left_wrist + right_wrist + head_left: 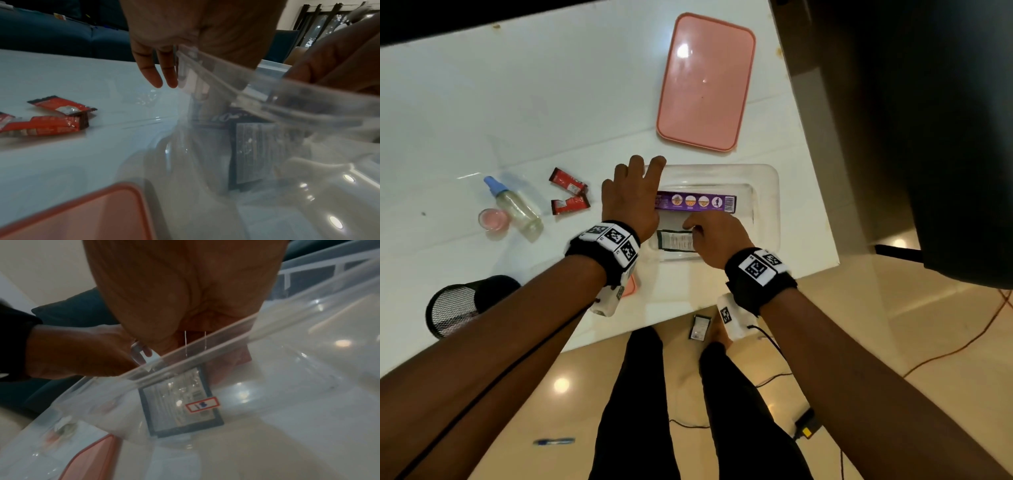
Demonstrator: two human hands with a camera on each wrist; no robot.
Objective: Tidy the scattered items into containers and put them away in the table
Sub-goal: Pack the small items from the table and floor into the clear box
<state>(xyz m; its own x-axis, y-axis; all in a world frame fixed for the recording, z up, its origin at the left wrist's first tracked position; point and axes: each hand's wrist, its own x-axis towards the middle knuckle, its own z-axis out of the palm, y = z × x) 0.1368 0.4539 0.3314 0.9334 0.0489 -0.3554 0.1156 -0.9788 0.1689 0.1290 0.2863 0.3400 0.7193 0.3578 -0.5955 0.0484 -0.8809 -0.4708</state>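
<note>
A clear plastic container (767,192) stands near the table's front right corner. Inside it lie a long purple box (695,202) and a dark packet (674,241) with a white label. My left hand (640,178) holds the container's left rim, its fingers (156,71) hanging straight outside the wall. My right hand (709,233) is inside the container, fingers curled over the right end of the dark packet (180,408); the fingertips are hidden. Two red sachets (568,195) lie on the table left of my left hand.
A pink lid (705,82) lies beyond the container. A spray bottle (517,205) and a small pink cup (494,219) sit left. A black mesh cup (455,308) lies at the front edge. Another pink lid (82,216) is under my left wrist. A pen (554,442) and a packet (700,327) lie on the floor.
</note>
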